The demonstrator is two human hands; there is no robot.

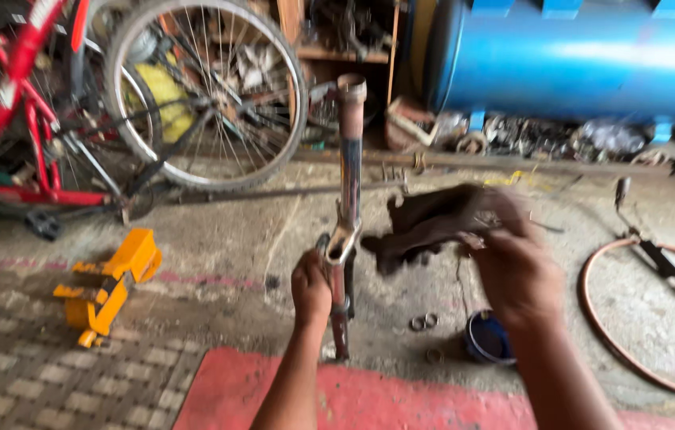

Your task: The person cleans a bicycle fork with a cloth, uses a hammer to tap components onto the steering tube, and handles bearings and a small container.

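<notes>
My left hand (pixel 310 288) grips a bicycle fork (pixel 348 171) near its crown and holds it upright, steerer tube pointing up, one leg resting on the concrete floor. The fork is rusty and worn. My right hand (pixel 512 267) holds a dark brown rag (pixel 426 223) just to the right of the fork, a little apart from it. The rag and right hand are blurred. On the floor below my hands lie two small metal rings (pixel 423 322) and a small blue round tin (pixel 487 338).
A red bicycle (pixel 27 119) with a spoked wheel (pixel 206 91) stands at the back left. A yellow tool (pixel 106 285) lies on the floor at left. A blue tank (pixel 584 56) fills the back right. An orange hose (pixel 604 318) curls at right. A red mat (pixel 369 398) lies under my arms.
</notes>
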